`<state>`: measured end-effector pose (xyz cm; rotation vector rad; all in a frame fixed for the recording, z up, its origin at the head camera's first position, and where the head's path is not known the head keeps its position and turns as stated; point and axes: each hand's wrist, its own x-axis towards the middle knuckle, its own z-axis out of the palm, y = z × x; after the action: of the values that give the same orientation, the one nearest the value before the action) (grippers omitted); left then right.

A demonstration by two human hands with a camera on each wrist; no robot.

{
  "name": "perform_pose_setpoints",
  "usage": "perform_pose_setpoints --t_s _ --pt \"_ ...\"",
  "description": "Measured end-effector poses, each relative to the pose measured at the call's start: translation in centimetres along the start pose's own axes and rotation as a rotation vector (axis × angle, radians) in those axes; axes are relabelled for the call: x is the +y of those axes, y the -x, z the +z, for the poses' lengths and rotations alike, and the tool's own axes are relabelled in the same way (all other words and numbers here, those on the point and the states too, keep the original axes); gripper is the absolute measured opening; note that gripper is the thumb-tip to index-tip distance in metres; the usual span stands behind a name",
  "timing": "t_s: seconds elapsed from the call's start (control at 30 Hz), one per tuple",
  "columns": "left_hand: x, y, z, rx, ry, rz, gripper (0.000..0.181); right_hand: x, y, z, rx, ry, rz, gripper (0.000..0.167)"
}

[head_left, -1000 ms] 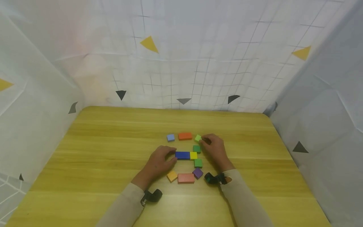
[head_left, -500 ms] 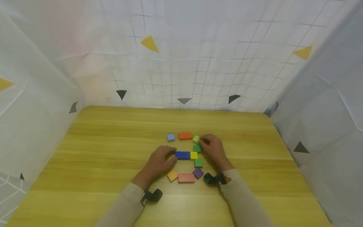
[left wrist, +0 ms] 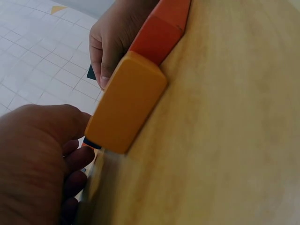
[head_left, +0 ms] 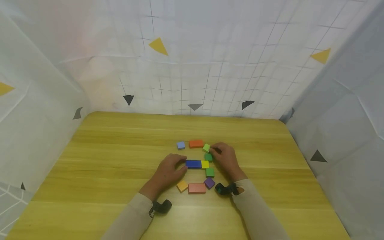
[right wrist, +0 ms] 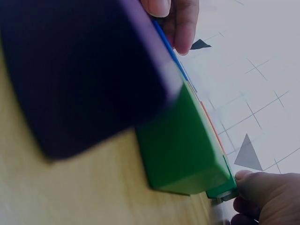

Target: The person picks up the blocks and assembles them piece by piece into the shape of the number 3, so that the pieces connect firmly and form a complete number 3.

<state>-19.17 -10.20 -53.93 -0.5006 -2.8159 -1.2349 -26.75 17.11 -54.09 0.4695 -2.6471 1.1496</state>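
Observation:
In the head view my left hand (head_left: 168, 170) holds the left end of a long dark blue block (head_left: 193, 164) between thumb and index finger. A yellow block (head_left: 205, 164) touches that block's right end. My right hand (head_left: 226, 156) pinches a light green block (head_left: 206, 148), tilted against its neighbours, just right of a red-orange block (head_left: 196, 144). Below it lie a dark green block (head_left: 208, 157) and, under the yellow one, a green block (head_left: 210, 172). In the right wrist view the right thumb (right wrist: 255, 183) is beside the green blocks; the light green block cannot be made out there.
Nearer me lie an orange-yellow block (head_left: 182, 186), a pink-red block (head_left: 197, 188) and a turned purple block (head_left: 209, 182). A light blue block (head_left: 181, 145) lies at the back left of the group. White patterned sheets (head_left: 192, 83) enclose the wooden table (head_left: 120, 140).
My right hand has slid the light green block slightly left and toward me, closer to the red-orange and dark green blocks. The left hand has stayed in place.

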Motion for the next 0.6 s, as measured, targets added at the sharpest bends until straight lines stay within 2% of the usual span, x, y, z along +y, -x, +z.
perform_pose_setpoints --t_s 0.6 --pt "0.02 0.02 -0.05 0.013 -0.011 0.025 0.041 -0.03 0.15 0.14 -0.023 -0.003 0.022 0.014"
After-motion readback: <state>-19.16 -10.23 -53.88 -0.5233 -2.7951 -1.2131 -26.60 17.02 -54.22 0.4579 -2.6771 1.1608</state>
